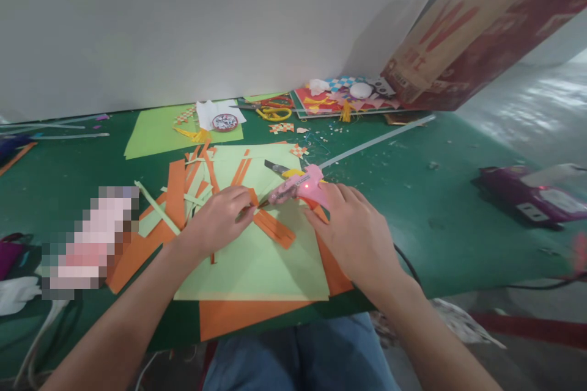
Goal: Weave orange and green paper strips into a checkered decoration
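Observation:
My right hand (355, 232) is wrapped round the handle of a pink glue gun (300, 184), which has a small lit red light and a long clear glue stick (376, 142) out of its back. The gun's nozzle points left and down at the fingertips of my left hand (222, 217). Those fingers are pinched together at the nozzle; what they hold is too small to make out. Orange strips (274, 227) lie just below the nozzle on a light green paper sheet (257, 272). A yellow cutter (279, 168) lies behind the gun.
Orange and pale green strips (175, 192) are heaped at left beside a blurred-out pink object (92, 241). Yellow scissors (274, 113), a round patterned piece (224, 122) and a red tray (316, 101) lie at the back. A purple device (534, 195) is at right, below a carton (458, 30).

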The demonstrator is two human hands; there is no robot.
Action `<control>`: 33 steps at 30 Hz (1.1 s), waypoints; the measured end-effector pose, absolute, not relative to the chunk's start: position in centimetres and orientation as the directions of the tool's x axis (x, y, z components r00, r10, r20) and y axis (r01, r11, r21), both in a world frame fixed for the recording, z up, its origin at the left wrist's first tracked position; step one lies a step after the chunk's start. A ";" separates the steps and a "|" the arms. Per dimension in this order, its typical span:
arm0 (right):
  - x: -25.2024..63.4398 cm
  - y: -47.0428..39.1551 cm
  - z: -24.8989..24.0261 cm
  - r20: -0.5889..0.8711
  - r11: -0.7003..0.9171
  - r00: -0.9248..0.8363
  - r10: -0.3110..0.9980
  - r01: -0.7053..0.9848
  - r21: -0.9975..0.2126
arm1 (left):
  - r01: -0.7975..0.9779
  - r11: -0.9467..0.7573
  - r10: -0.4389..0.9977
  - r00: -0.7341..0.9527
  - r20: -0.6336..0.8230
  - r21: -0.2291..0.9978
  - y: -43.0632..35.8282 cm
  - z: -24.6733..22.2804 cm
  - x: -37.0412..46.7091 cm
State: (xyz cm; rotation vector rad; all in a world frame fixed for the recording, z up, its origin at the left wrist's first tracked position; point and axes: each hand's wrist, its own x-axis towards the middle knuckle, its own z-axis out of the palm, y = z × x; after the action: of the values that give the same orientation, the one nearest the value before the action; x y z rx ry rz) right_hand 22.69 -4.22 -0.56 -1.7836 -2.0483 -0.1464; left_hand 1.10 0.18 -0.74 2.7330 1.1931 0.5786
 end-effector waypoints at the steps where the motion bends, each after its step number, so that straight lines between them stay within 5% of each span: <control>1: 22.7 -4.2 -0.6 0.382 0.176 -0.094 0.919 0.967 -0.186 | 0.684 -0.689 0.723 0.620 0.307 0.240 0.2 -0.7 1.1; 33: 23.0 -4.2 -0.6 0.382 0.181 -0.110 0.917 0.971 -0.155 | 0.663 -0.714 0.694 0.629 0.350 0.223 0.2 -0.8 1.1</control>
State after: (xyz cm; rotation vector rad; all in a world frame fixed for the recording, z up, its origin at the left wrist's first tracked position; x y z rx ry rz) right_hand 22.95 -4.21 -0.64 -1.7791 -2.0738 -0.1881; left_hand 1.08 0.23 -0.84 2.7693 1.1554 0.6419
